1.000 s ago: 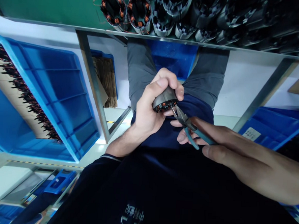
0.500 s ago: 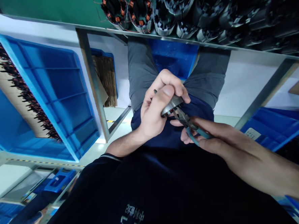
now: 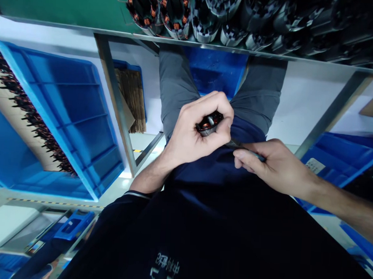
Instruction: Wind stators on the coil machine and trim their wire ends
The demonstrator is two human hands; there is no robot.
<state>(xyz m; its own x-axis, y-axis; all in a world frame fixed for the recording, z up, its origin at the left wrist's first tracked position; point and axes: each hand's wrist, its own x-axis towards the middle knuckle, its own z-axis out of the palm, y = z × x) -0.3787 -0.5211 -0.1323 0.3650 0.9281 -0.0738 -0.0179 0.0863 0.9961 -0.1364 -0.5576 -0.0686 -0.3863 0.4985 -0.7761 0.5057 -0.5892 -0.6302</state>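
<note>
My left hand (image 3: 200, 125) is wrapped round a motor stator (image 3: 208, 125) above my lap. Copper windings and a dark rim show in the gap between thumb and fingers; most of its body is hidden by the hand. My right hand (image 3: 269, 163) is closed on a pair of pliers (image 3: 257, 155) with blue-green handles. The pliers point left toward the stator, and their jaws are hidden behind the left hand, so I cannot tell whether they touch it.
Along the green bench (image 3: 62, 1) edge stand two stators with copper windings (image 3: 175, 12) and several bare stator cores (image 3: 204, 22). A blue crate (image 3: 85, 91) holding wound parts is at left, another blue crate (image 3: 333, 161) at right. A metal bench leg (image 3: 113, 97) stands between.
My left hand has turned the stator so its wound opening faces up toward me. The pliers have rolled edge-on, their jaws now out of sight, and my right hand has shifted slightly upward.
</note>
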